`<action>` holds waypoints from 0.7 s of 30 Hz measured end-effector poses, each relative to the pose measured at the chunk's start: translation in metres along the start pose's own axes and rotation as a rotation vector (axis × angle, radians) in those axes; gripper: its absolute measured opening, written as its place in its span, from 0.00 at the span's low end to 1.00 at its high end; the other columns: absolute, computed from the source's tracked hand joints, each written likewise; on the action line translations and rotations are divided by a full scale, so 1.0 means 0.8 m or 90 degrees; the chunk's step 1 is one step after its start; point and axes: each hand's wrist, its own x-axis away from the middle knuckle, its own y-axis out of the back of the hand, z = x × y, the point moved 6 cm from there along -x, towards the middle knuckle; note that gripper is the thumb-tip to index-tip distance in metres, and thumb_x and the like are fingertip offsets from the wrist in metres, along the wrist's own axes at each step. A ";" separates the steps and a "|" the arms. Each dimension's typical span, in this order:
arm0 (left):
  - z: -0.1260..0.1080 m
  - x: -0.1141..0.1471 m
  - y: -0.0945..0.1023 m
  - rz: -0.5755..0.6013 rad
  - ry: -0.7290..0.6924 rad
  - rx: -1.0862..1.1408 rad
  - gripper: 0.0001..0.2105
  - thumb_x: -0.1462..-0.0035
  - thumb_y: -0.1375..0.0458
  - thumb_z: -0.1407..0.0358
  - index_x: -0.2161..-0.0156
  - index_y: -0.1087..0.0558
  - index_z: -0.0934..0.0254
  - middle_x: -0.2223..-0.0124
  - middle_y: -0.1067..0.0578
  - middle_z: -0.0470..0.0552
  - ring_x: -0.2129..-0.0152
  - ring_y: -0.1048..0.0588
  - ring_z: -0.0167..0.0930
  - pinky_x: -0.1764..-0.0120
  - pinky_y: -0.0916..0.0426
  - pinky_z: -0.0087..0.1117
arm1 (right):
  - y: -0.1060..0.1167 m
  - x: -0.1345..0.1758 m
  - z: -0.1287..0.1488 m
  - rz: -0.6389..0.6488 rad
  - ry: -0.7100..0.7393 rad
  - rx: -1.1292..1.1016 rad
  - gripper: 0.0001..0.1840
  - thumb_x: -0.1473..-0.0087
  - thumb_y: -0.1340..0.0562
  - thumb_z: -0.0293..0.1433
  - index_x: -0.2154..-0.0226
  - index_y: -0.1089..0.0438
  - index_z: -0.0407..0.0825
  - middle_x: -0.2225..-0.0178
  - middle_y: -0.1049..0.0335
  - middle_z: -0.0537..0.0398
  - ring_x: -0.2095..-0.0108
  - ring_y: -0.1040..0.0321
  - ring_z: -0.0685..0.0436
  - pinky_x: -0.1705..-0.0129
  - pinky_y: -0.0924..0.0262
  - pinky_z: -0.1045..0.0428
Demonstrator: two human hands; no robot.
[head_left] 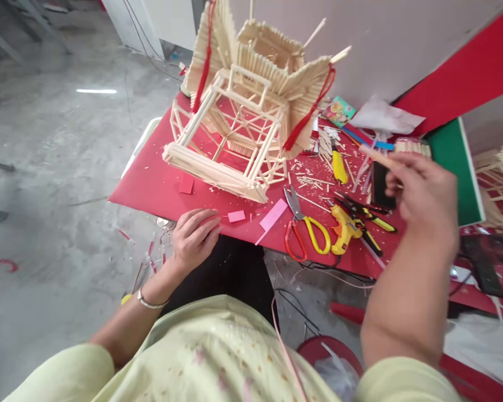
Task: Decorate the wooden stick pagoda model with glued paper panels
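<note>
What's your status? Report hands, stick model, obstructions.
Left hand at edge of red table, by pink paper. Right hand pinching pale strip. Stick model on table. Scissors, glue gun lying between hands.

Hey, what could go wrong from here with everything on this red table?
The scissors lie right at the front edge of the red table, so a bump might knock them off. The yellow glue gun lies near them; if hot, which I can't tell, it could burn. The small pink paper piece by the left hand might get brushed off.
</note>
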 end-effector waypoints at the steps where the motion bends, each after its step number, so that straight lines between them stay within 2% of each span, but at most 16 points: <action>1: -0.005 0.001 0.001 0.005 -0.009 0.000 0.19 0.40 0.32 0.70 0.44 0.25 0.58 0.46 0.19 0.59 0.52 0.19 0.39 0.49 0.24 0.43 | 0.003 0.043 0.014 0.024 -0.020 -0.036 0.16 0.44 0.28 0.39 0.54 0.16 0.52 0.78 0.27 0.56 0.80 0.35 0.55 0.75 0.44 0.51; 2: -0.011 0.002 0.000 0.020 -0.024 0.002 0.22 0.40 0.32 0.68 0.41 0.27 0.59 0.44 0.20 0.61 0.50 0.20 0.40 0.48 0.24 0.44 | 0.003 0.089 0.031 0.025 -0.019 -0.047 0.15 0.46 0.26 0.39 0.56 0.16 0.54 0.78 0.27 0.56 0.81 0.36 0.54 0.77 0.44 0.51; 3: -0.019 0.001 -0.002 0.043 -0.043 0.007 0.25 0.39 0.31 0.65 0.38 0.29 0.60 0.42 0.22 0.63 0.48 0.20 0.41 0.47 0.24 0.44 | -0.008 0.136 0.047 0.066 -0.021 -0.052 0.14 0.47 0.25 0.39 0.57 0.16 0.55 0.77 0.25 0.56 0.81 0.35 0.53 0.78 0.44 0.52; 6: -0.041 -0.001 -0.012 0.134 -0.098 0.028 0.29 0.37 0.33 0.58 0.35 0.34 0.62 0.43 0.21 0.63 0.48 0.21 0.42 0.48 0.25 0.44 | -0.081 0.252 0.088 0.248 0.000 -0.122 0.08 0.43 0.29 0.39 0.61 0.16 0.56 0.76 0.24 0.59 0.80 0.32 0.51 0.77 0.40 0.53; 8: -0.049 -0.001 -0.015 0.170 -0.116 0.059 0.23 0.34 0.35 0.60 0.38 0.32 0.63 0.51 0.18 0.59 0.55 0.19 0.38 0.53 0.25 0.39 | -0.134 0.297 0.106 0.338 0.016 -0.182 0.07 0.40 0.31 0.37 0.62 0.17 0.54 0.69 0.20 0.57 0.75 0.28 0.49 0.72 0.36 0.52; 10: -0.052 0.003 -0.017 0.191 -0.105 0.104 0.14 0.32 0.38 0.64 0.45 0.28 0.63 0.58 0.18 0.54 0.63 0.21 0.34 0.59 0.27 0.35 | -0.173 0.315 0.113 0.355 0.000 -0.251 0.08 0.39 0.32 0.39 0.65 0.18 0.53 0.70 0.21 0.57 0.72 0.28 0.49 0.69 0.35 0.52; 12: -0.050 0.009 -0.020 0.212 -0.067 0.153 0.07 0.32 0.39 0.65 0.52 0.27 0.63 0.62 0.20 0.52 0.67 0.23 0.31 0.62 0.29 0.33 | -0.199 0.319 0.115 0.357 0.000 -0.286 0.11 0.38 0.32 0.40 0.69 0.21 0.52 0.72 0.24 0.58 0.72 0.30 0.49 0.67 0.36 0.52; 15: -0.050 0.020 -0.025 0.228 -0.015 0.195 0.05 0.31 0.40 0.64 0.60 0.28 0.63 0.65 0.24 0.51 0.70 0.27 0.29 0.65 0.32 0.30 | -0.227 0.328 0.118 0.386 0.026 -0.292 0.15 0.37 0.33 0.41 0.72 0.24 0.51 0.74 0.28 0.59 0.72 0.33 0.50 0.68 0.39 0.52; 19: -0.058 0.018 -0.023 0.241 0.027 0.249 0.09 0.29 0.44 0.67 0.64 0.30 0.63 0.71 0.29 0.47 0.76 0.31 0.27 0.72 0.37 0.29 | -0.239 0.341 0.123 0.339 0.035 -0.273 0.19 0.33 0.38 0.40 0.74 0.23 0.51 0.76 0.28 0.58 0.73 0.31 0.49 0.67 0.35 0.51; 21: -0.058 0.015 -0.019 0.298 0.052 0.307 0.07 0.28 0.45 0.67 0.61 0.28 0.64 0.70 0.28 0.47 0.76 0.29 0.26 0.71 0.36 0.28 | -0.222 0.334 0.122 0.247 0.040 -0.242 0.22 0.33 0.38 0.42 0.76 0.25 0.51 0.78 0.28 0.57 0.75 0.31 0.49 0.69 0.32 0.51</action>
